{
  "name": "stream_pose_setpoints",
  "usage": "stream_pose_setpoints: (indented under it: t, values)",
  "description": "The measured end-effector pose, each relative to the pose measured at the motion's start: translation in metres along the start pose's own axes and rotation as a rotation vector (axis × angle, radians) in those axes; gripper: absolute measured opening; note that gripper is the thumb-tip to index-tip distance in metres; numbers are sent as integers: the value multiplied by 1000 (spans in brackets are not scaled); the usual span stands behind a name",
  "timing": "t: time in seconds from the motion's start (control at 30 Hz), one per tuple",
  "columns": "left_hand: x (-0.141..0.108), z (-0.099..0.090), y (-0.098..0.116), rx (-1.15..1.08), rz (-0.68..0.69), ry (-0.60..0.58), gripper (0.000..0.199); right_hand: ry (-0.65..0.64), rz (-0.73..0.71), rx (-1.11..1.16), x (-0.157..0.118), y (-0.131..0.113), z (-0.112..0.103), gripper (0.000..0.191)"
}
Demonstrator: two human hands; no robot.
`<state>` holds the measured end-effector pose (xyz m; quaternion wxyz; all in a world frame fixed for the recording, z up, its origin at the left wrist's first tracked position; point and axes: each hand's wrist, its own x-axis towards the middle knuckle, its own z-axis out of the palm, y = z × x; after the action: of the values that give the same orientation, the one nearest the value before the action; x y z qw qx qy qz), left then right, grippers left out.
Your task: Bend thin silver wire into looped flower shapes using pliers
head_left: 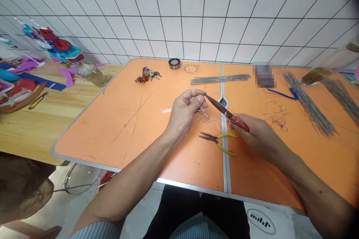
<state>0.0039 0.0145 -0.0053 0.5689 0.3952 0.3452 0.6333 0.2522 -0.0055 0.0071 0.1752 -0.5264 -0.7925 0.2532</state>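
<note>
Thin silvery wire (209, 117), bent into loops, is pinched between the thumb and fingers of my left hand (187, 108). My right hand (256, 136) is wrapped round the red handles of long-nose pliers (220, 107). Their dark jaws point up and left, with the tips at the wire by my left fingertips; whether they grip it I cannot tell. Some of the wire loops hang around the pliers. Below them, a second pair of pliers with yellow handles (217, 140) lies on the orange table (157, 145), its jaws apart.
Bundles of straight wire (220, 79) lie at the back and right. A tape roll (174, 63), a wire ring (191, 68) and keys (151, 74) sit at the back. Coiled wire (277, 121) rests right of the pliers. Glass jars (91, 74) stand left and far right, near the tiled wall.
</note>
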Motion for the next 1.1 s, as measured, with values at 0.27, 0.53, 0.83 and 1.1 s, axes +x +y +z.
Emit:
stream_pose_setpoints:
  t: [0.27, 0.53, 0.83, 1.1]
  values:
    - [0, 1, 1, 23, 2, -2, 35, -21, 10, 19, -1, 1, 0, 39]
    - [-1, 0, 1, 29, 7, -9, 33, -35, 42, -4, -1, -7, 1, 36]
    - [-4, 2, 0, 105, 39, -7, 32, 30, 65, -48, 1, -7, 8, 33]
    - [-6, 3, -6, 132, 79, 30, 23, 106, 83, -73, 3, -3, 14, 35]
